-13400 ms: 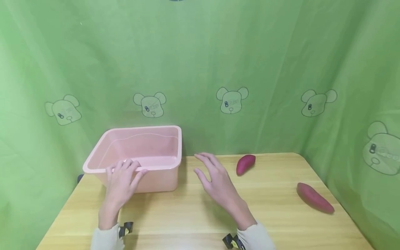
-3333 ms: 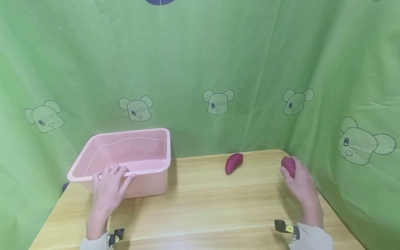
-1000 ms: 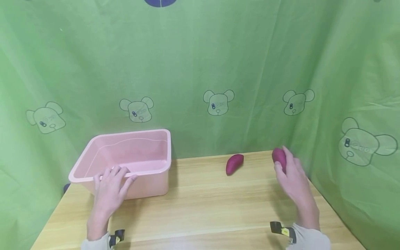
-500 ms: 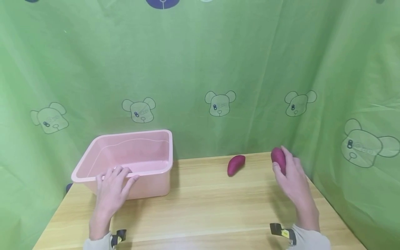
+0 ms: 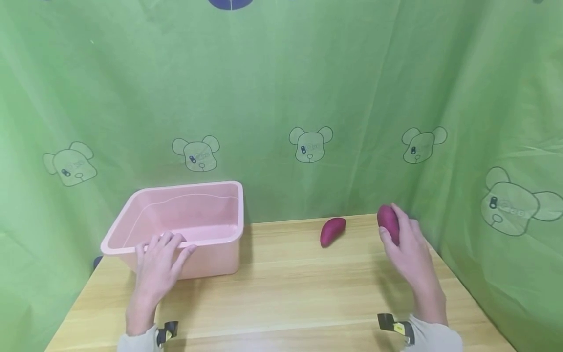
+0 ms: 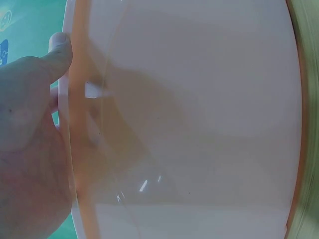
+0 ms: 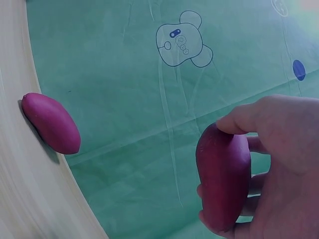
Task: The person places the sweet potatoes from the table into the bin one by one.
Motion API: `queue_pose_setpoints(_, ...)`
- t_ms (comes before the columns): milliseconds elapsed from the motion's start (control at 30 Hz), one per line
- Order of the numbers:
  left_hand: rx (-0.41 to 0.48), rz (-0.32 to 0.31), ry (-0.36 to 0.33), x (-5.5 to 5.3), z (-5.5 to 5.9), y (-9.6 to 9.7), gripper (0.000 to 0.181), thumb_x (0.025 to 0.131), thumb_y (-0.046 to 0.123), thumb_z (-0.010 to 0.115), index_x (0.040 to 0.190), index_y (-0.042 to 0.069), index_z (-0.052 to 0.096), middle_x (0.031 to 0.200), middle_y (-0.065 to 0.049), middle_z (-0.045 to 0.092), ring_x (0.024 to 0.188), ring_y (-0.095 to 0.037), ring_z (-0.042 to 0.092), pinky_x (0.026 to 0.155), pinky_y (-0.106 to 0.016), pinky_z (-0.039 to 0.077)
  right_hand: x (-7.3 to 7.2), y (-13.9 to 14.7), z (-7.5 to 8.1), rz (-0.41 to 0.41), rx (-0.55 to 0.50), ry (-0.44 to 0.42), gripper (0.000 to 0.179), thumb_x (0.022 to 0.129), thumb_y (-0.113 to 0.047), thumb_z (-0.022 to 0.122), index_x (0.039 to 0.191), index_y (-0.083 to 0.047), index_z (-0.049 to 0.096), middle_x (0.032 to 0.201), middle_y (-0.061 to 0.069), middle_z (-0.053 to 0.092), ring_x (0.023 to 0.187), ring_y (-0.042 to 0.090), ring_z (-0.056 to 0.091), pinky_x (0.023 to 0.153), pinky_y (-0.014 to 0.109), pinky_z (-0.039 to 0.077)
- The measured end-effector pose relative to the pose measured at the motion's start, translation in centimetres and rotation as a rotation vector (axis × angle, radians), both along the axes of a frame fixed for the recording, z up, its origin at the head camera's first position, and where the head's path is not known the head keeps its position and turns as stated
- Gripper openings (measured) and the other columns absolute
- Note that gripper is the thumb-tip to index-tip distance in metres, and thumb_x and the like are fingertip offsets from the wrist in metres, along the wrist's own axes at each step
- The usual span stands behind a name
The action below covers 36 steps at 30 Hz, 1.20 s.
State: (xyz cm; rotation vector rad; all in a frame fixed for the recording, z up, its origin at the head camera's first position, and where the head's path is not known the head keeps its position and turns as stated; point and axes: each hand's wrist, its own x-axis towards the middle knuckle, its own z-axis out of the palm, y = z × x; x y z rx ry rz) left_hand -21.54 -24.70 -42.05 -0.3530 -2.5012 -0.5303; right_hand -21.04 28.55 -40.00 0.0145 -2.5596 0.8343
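My right hand [image 5: 409, 254] holds a purple sweet potato [image 5: 388, 224] at the right side of the table, above its surface. In the right wrist view the thumb presses one end of this sweet potato [image 7: 223, 174] and the fingers wrap behind it. A second sweet potato [image 5: 332, 231] lies near the table's back edge, left of that hand. On the left stands a pink plastic basin [image 5: 220, 261]. My left hand [image 5: 157, 271] grips its near rim, fingers over the inside and thumb [image 6: 61, 55] on the outer side.
The wooden table [image 5: 290, 293] ends at a green curtain [image 5: 264, 98] printed with bear heads, which hangs behind it and along both sides. Each wrist wears a black strap with a small camera [image 5: 386, 321].
Earlier my right hand was open and the sweet potato lay on the table's right side; now that hand holds it raised, moving slightly left lately. My left hand stays on the basin's rim.
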Motion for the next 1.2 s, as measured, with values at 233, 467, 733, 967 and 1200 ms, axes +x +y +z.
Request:
queue_pose_setpoints(233, 0.004, -0.005, -0.001, -0.1, 0.0, -0.1, 0.025, 0.100, 0.039, 0.065, 0.100, 0.014, 0.066, 0.096, -0.004, 0.061, 0.096, -0.029, 0.052, 0.093, -0.058, 0.027, 0.0, -0.5, 0.1, 0.021, 0.005, 0.018, 0.067, 0.105, -0.025, 0.056, 0.163, -0.013, 0.024, 0.142, 0.037, 0.041, 0.112, 0.055, 0.051, 0.077, 0.074, 0.046)
queue_pose_setpoints(467, 0.003, -0.007, -0.002, -0.2, -0.1, -0.1, 0.024, 0.100, 0.040, 0.065, 0.099, 0.016, 0.066, 0.095, -0.001, 0.060, 0.096, -0.028, 0.051, 0.093, -0.058, 0.027, 0.0, -1.0, 0.1, 0.025, 0.001, 0.035, 0.066, 0.105, -0.024, 0.056, 0.163, -0.014, 0.025, 0.145, 0.035, 0.040, 0.119, 0.053, 0.047, 0.079, 0.075, 0.045)
queue_pose_setpoints(733, 0.006, -0.004, 0.001, -0.2, -0.2, -0.1, 0.024, 0.100, 0.040, 0.066, 0.099, 0.017, 0.065, 0.095, -0.001, 0.060, 0.096, -0.028, 0.051, 0.094, -0.058, 0.027, -0.1, -1.6, 0.2, 0.051, 0.010, 0.077, 0.065, 0.103, -0.020, 0.059, 0.161, -0.011, 0.030, 0.144, 0.033, 0.043, 0.120, 0.053, 0.048, 0.082, 0.075, 0.044)
queue_pose_setpoints(967, 0.008, -0.003, -0.002, -0.1, -0.1, -0.1, 0.024, 0.100, 0.040, 0.066, 0.099, 0.016, 0.066, 0.095, -0.001, 0.060, 0.097, -0.028, 0.051, 0.093, -0.058, 0.027, 0.0, -2.5, 0.4, 0.063, 0.004, 0.086, 0.064, 0.103, -0.020, 0.060, 0.160, -0.011, 0.032, 0.141, 0.032, 0.044, 0.114, 0.052, 0.052, 0.082, 0.073, 0.045)
queue_pose_setpoints(1200, -0.001, 0.001, -0.004, -0.1, -0.1, -0.1, 0.025, 0.100, 0.041, 0.065, 0.099, 0.015, 0.065, 0.094, -0.002, 0.059, 0.096, -0.028, 0.051, 0.092, -0.058, 0.027, -0.1, -3.0, 0.4, 0.063, 0.013, 0.083, 0.063, 0.103, -0.021, 0.060, 0.159, -0.012, 0.033, 0.132, 0.030, 0.048, 0.107, 0.048, 0.055, 0.079, 0.070, 0.047)
